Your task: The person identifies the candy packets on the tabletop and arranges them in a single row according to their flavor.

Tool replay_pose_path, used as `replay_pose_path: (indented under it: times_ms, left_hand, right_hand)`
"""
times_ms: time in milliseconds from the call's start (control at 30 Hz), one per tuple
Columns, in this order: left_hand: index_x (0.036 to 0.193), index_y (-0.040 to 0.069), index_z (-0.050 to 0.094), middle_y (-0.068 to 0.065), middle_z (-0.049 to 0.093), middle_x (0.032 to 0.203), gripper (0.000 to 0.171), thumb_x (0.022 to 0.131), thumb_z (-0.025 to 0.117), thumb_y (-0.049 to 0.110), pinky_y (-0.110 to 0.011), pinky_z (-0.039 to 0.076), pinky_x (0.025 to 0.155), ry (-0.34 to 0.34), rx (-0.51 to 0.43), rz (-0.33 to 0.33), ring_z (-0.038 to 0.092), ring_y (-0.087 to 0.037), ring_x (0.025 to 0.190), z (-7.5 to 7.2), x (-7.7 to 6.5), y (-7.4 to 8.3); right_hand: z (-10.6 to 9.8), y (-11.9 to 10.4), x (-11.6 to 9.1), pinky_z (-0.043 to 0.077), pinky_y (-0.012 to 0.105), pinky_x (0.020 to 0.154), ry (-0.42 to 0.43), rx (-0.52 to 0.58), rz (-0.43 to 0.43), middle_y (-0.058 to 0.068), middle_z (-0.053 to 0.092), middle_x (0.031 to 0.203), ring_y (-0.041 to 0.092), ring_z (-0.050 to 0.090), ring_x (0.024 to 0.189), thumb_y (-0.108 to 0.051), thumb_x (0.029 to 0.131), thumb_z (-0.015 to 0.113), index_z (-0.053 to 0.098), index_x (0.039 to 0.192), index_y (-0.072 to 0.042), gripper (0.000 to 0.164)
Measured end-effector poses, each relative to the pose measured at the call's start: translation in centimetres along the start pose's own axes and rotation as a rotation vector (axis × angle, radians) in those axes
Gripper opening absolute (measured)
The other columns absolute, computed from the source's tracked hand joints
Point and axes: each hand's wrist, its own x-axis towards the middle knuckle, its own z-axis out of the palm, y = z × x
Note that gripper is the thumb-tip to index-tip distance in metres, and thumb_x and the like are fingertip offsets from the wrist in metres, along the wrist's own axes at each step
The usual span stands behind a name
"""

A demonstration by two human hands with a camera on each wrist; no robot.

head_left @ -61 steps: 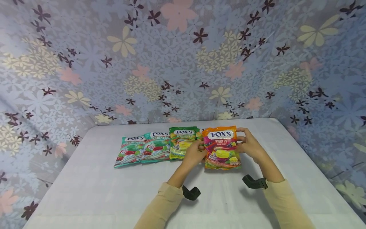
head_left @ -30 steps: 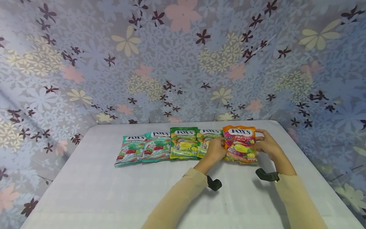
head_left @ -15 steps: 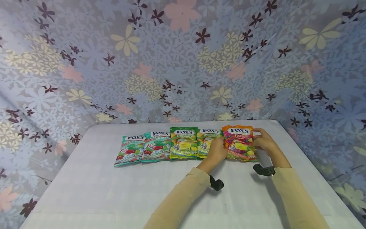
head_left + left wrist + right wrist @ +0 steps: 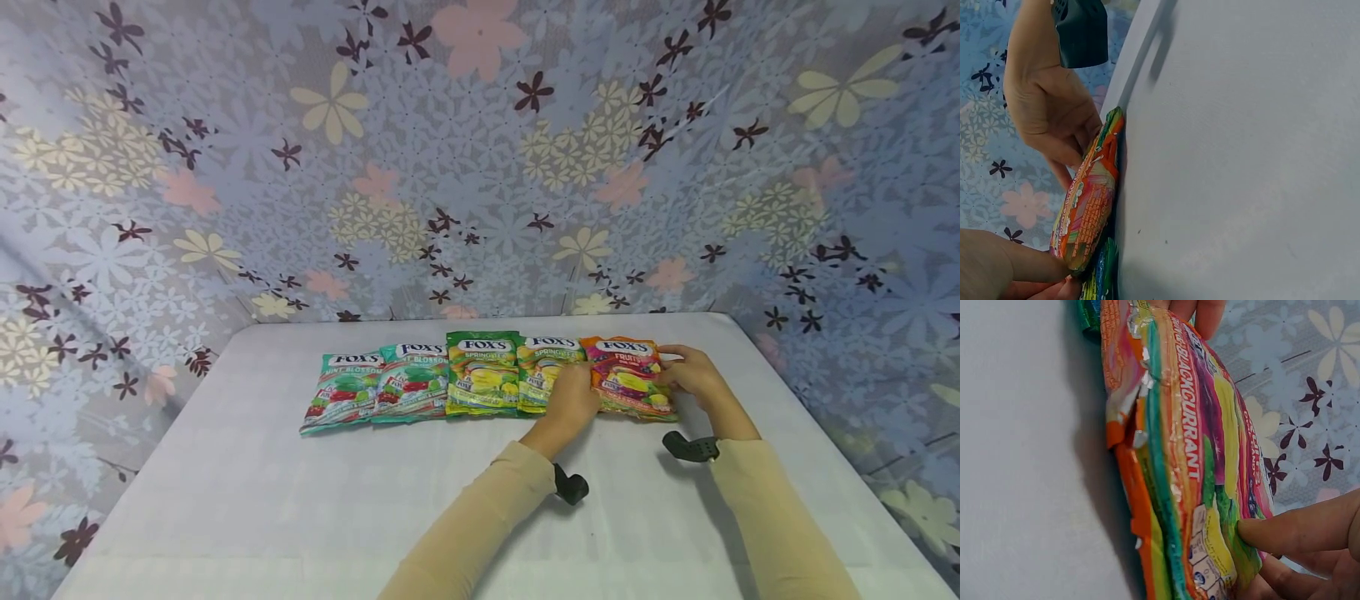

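An orange and purple FOX'S Fruits candy bag (image 4: 628, 379) lies at the right end of a row of bags. My left hand (image 4: 573, 402) pinches its left edge, thumb on top, as the left wrist view shows. My right hand (image 4: 693, 373) grips the opposite edge; in the right wrist view its thumb (image 4: 1297, 531) presses on the bag's front. Left of it is a green Spring Tea candy bag (image 4: 540, 379), partly covered by my left hand. A second Spring Tea bag (image 4: 483, 375) and two teal Mint Blossom bags (image 4: 415, 383) (image 4: 347, 392) continue the row leftward.
A white cloth-covered table (image 4: 300, 508) spreads in front of the row. Flower-patterned fabric (image 4: 480, 167) stands behind the table and along both sides. Dark wrist cameras (image 4: 572, 485) are strapped to both wrists.
The Fruits bag moved right, uncovering the second Spring Tea bag, and then came down flatter at the row's right end. Both hands travelled with it, keeping hold of its edges.
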Motion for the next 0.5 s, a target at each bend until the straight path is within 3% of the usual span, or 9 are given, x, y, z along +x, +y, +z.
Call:
replay_pose_path:
  times_ms: [133, 200, 333, 400, 433, 467, 500]
  left_hand:
    - [0.121, -0.003, 0.065, -0.011, 0.068, 0.113, 0.038, 0.083, 0.062, -0.007, -0.017, 0.050, 0.075, -0.011, -0.011, 0.010, 0.064, -0.014, 0.101, -0.2, -0.1, -0.2]
    - [0.123, -0.004, 0.063, -0.013, 0.067, 0.115, 0.038, 0.085, 0.061, -0.007, -0.016, 0.046, 0.060, -0.031, -0.034, 0.021, 0.065, -0.012, 0.084, -0.2, -0.2, -0.4]
    - [0.126, -0.004, 0.061, -0.012, 0.066, 0.119, 0.039, 0.087, 0.061, -0.003, -0.017, 0.040, 0.054, -0.060, -0.060, 0.052, 0.059, -0.009, 0.074, -0.5, -0.5, -0.7]
    - [0.129, -0.002, 0.059, -0.011, 0.067, 0.112, 0.040, 0.089, 0.062, 0.000, -0.017, 0.040, 0.055, -0.063, -0.051, 0.064, 0.056, -0.009, 0.068, -1.0, -0.7, -0.8]
    - [0.130, -0.001, 0.059, -0.010, 0.067, 0.114, 0.041, 0.089, 0.063, 0.002, -0.016, 0.044, 0.061, -0.056, -0.038, 0.069, 0.059, -0.008, 0.076, -1.4, -0.8, -0.9]
    - [0.131, -0.001, 0.058, -0.009, 0.067, 0.113, 0.041, 0.091, 0.063, 0.004, -0.018, 0.044, 0.059, -0.053, -0.033, 0.072, 0.059, -0.010, 0.068, -1.8, -1.0, -1.0]
    - [0.132, 0.000, 0.058, -0.009, 0.067, 0.112, 0.041, 0.092, 0.063, 0.007, -0.020, 0.047, 0.062, -0.048, -0.016, 0.079, 0.061, -0.012, 0.071, -2.3, -1.1, -1.1]
  right_hand:
    - [0.3, 0.0, 0.0, 0.049, 0.036, 0.079, 0.026, -0.009, -0.032, 0.036, 0.034, 0.143, 0.039, 0.051, 0.113, 0.002, 0.084, 0.064, 0.027, 0.146, 0.011, 0.072]
    - [0.3, 0.1, -0.1, 0.047, 0.031, 0.071, 0.040, -0.008, -0.046, 0.037, 0.036, 0.141, 0.031, 0.054, 0.099, 0.003, 0.084, 0.064, 0.030, 0.144, 0.012, 0.070]
    - [0.3, 0.2, -0.6, 0.044, 0.030, 0.064, 0.076, 0.009, -0.057, 0.037, 0.039, 0.137, 0.019, 0.050, 0.082, 0.005, 0.083, 0.063, 0.033, 0.141, 0.014, 0.066]
    - [0.4, 0.2, -0.8, 0.046, 0.031, 0.066, 0.087, 0.003, -0.064, 0.037, 0.040, 0.136, 0.022, 0.052, 0.084, 0.004, 0.084, 0.062, 0.034, 0.141, 0.013, 0.065]
    - [0.4, 0.1, -1.0, 0.048, 0.033, 0.069, 0.092, -0.002, -0.069, 0.037, 0.041, 0.135, 0.025, 0.055, 0.088, 0.002, 0.085, 0.062, 0.034, 0.141, 0.013, 0.064]
    - [0.3, 0.0, -1.1, 0.050, 0.036, 0.073, 0.100, -0.011, -0.078, 0.037, 0.041, 0.135, 0.029, 0.057, 0.092, 0.000, 0.086, 0.062, 0.034, 0.141, 0.013, 0.063]
    - [0.3, -0.2, -1.3, 0.051, 0.039, 0.077, 0.108, -0.023, -0.093, 0.038, 0.042, 0.134, 0.035, 0.057, 0.097, -0.002, 0.089, 0.060, 0.034, 0.141, 0.013, 0.060]
